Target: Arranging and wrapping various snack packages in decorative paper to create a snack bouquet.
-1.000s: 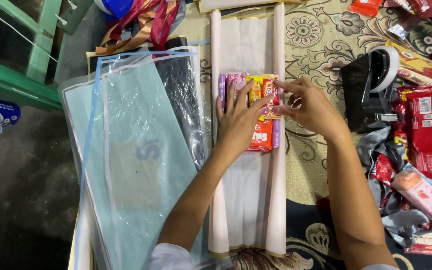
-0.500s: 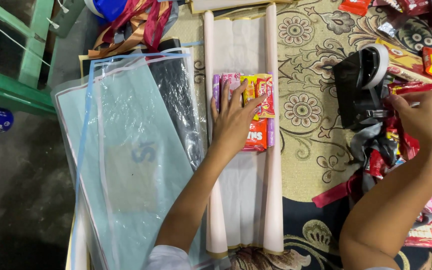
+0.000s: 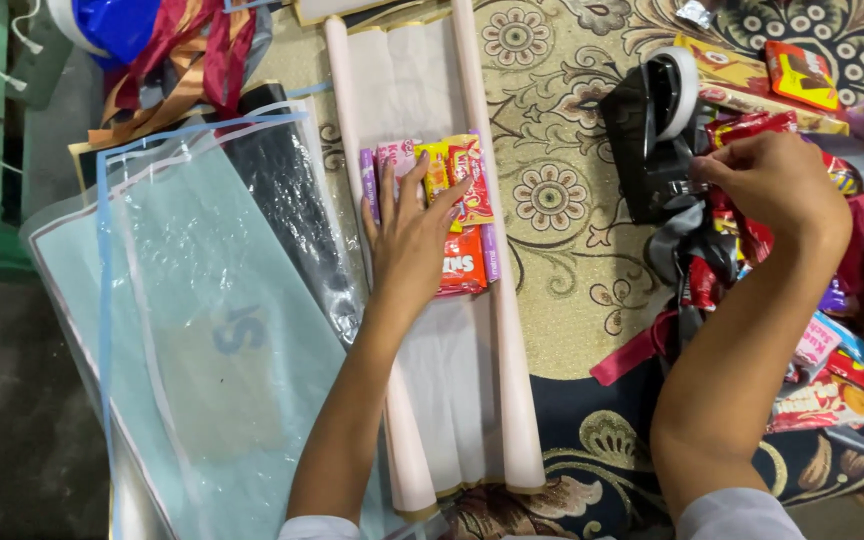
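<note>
My left hand (image 3: pixel 410 240) lies flat, fingers spread, pressing down a row of candy packets (image 3: pixel 464 200) in purple, yellow and red wrappers. The packets rest on a sheet of pale pink wrapping paper (image 3: pixel 422 70) whose two long sides are curled into rolls. My right hand (image 3: pixel 772 185) is at the right, its fingertips pinched at the black tape dispenser (image 3: pixel 657 130) with a white tape roll. Whether the fingers hold tape cannot be made out.
Clear plastic sheets with blue edging (image 3: pixel 192 330) lie to the left, over a dark glossy sheet (image 3: pixel 287 200). Ribbons (image 3: pixel 187 60) are piled at top left. A heap of candy packets and ribbons (image 3: pixel 832 330) fills the right side of a floral cloth (image 3: pixel 562 200).
My right hand left the candy packets and moved right to the tape dispenser. My left hand stayed pressed on the packets.
</note>
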